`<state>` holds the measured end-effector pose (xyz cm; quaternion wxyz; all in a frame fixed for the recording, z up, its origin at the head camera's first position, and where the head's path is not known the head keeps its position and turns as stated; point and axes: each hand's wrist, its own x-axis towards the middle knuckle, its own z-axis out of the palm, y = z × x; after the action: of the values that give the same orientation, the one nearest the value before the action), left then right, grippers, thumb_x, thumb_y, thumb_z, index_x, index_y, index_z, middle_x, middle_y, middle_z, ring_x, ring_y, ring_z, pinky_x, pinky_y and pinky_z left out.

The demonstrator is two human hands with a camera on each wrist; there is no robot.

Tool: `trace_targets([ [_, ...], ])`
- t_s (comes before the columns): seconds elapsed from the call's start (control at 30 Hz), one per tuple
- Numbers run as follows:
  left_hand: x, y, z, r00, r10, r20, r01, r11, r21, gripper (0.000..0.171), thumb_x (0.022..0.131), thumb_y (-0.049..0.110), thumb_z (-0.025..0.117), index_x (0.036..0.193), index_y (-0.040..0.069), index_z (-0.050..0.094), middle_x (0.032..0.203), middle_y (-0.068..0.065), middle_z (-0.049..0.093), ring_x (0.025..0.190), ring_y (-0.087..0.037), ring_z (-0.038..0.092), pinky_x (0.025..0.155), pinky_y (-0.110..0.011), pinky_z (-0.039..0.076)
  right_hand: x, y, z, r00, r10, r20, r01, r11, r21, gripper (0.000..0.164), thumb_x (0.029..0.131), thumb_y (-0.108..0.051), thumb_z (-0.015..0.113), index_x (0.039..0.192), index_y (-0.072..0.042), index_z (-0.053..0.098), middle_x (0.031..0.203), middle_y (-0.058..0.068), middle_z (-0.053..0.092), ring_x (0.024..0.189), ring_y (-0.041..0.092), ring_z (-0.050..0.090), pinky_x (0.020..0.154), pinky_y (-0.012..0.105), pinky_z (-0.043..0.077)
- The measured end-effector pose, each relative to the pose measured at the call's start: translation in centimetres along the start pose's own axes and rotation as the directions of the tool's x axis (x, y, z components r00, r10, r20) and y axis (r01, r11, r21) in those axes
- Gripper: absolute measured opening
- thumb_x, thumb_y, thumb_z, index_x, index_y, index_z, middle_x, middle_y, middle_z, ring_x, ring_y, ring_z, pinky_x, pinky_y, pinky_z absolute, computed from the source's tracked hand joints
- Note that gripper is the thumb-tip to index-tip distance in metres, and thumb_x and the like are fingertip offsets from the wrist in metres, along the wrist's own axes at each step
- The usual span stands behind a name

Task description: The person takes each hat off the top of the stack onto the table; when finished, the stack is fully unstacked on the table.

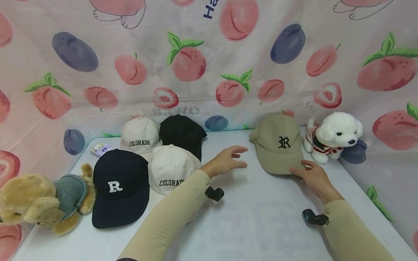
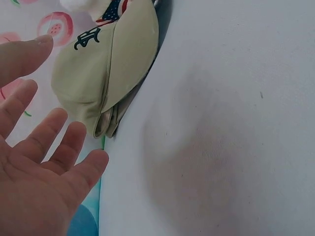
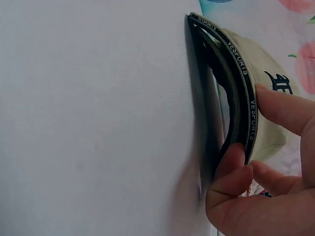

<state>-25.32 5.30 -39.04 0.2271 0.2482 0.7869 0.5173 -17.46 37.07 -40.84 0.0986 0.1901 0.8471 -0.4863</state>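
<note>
A khaki baseball cap (image 1: 278,141) with a dark gothic R stands at the back right of the white table. Its brim faces the front. My right hand (image 1: 314,179) pinches the brim's right edge; in the right wrist view the fingers (image 3: 283,105) lie on both faces of the brim, and the lettered band (image 3: 243,73) along it shows. Left of the cap, my left hand (image 1: 226,160) hovers with spread fingers and holds nothing. The left wrist view has its palm (image 2: 37,191) beside the cap, apart from it.
Right of the khaki cap sits a white plush dog (image 1: 337,134). At left are a navy cap (image 1: 121,185), a black cap (image 1: 181,132), two cream caps, one in front (image 1: 173,166) and one behind (image 1: 138,132), a brown plush dog (image 1: 42,199) and a small purple packet (image 1: 100,149). Fruit-print cloth (image 1: 196,72) hangs behind.
</note>
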Motion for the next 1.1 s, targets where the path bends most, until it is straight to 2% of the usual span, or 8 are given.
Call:
trace_targets([
  [0.13,0.0,0.0,0.1,1.000,0.003,0.001,-0.003,1.000,-0.001,0.057,0.092,0.024,0.074,0.145,0.021,0.053,0.150,-0.004,0.048,0.134,-0.020,0.045,0.105,-0.040,0.043,-0.2,0.5,-0.3,0.999,-0.038,0.011,0.038,0.999,-0.033,0.099,0.094,-0.041,0.069,0.155,0.010,0.010,0.150,0.042,0.023,0.128,0.045,0.041,0.095,0.047,0.046],
  [0.27,0.1,0.0,0.2,1.000,0.012,0.002,-0.012,1.000,-0.004,0.058,0.092,0.023,0.075,0.145,0.018,0.053,0.148,-0.003,0.049,0.135,-0.023,0.045,0.105,-0.039,0.042,-0.4,1.0,-0.5,0.997,-0.070,0.030,0.072,0.996,-0.054,0.102,0.092,-0.041,0.072,0.155,0.010,0.010,0.138,0.038,0.037,0.112,0.037,0.049,0.081,0.036,0.047],
  [0.47,0.2,0.1,0.3,1.000,0.011,0.003,-0.011,1.000,0.005,0.058,0.092,0.023,0.074,0.146,0.017,0.052,0.148,0.000,0.050,0.134,-0.021,0.046,0.105,-0.039,0.042,-0.7,1.5,-0.8,0.996,-0.076,0.051,0.079,0.995,-0.062,0.098,0.095,-0.043,0.068,0.156,0.008,0.011,0.141,0.039,0.032,0.110,0.035,0.052,0.082,0.034,0.048],
  [0.67,0.2,0.1,0.3,1.000,-0.002,0.003,0.002,1.000,0.003,0.058,0.092,0.024,0.075,0.145,0.019,0.053,0.148,0.001,0.049,0.134,-0.020,0.046,0.104,-0.040,0.043,-0.8,1.7,-1.2,0.994,-0.107,0.032,0.108,0.994,-0.027,0.084,0.098,-0.030,0.068,0.154,0.010,0.019,0.122,0.027,0.049,0.088,0.013,0.059,0.073,0.023,0.050],
  [0.73,0.3,0.1,0.3,1.000,-0.002,0.003,0.002,1.000,0.003,0.057,0.092,0.023,0.074,0.145,0.021,0.053,0.148,0.001,0.049,0.134,-0.020,0.046,0.104,-0.040,0.044,-0.8,1.7,-1.2,0.993,-0.112,0.037,0.112,0.994,0.000,0.083,0.097,-0.026,0.068,0.154,0.010,0.019,0.124,0.028,0.047,0.092,0.014,0.059,0.074,0.022,0.051],
  [0.8,0.3,0.2,0.3,1.000,0.000,0.004,0.000,1.000,0.002,0.057,0.092,0.023,0.074,0.145,0.020,0.053,0.148,0.001,0.049,0.134,-0.020,0.046,0.104,-0.040,0.044,-0.9,1.6,-1.2,0.992,-0.113,0.052,0.112,0.994,0.015,0.084,0.097,-0.025,0.068,0.154,0.010,0.017,0.134,0.035,0.041,0.106,0.023,0.057,0.077,0.021,0.051],
  [0.93,0.4,0.1,0.3,1.000,0.004,0.003,-0.004,1.000,0.002,0.057,0.092,0.023,0.074,0.145,0.019,0.053,0.148,0.001,0.049,0.134,-0.020,0.046,0.104,-0.040,0.043,-0.9,1.6,-1.2,0.991,-0.109,0.080,0.108,0.994,0.011,0.088,0.096,-0.028,0.069,0.156,0.008,0.015,0.152,0.042,0.016,0.127,0.040,0.042,0.081,0.023,0.049],
  [1.1,0.5,0.0,0.2,1.000,0.011,-0.015,-0.011,1.000,-0.007,0.058,0.092,0.021,0.074,0.146,0.016,0.052,0.149,-0.002,0.048,0.134,-0.023,0.045,0.105,-0.039,0.042,-1.1,2.0,-1.0,0.986,-0.135,0.093,0.139,0.990,-0.035,0.090,0.093,-0.031,0.073,0.155,0.005,0.020,0.152,0.042,0.016,0.114,0.038,0.050,0.077,0.030,0.050],
])
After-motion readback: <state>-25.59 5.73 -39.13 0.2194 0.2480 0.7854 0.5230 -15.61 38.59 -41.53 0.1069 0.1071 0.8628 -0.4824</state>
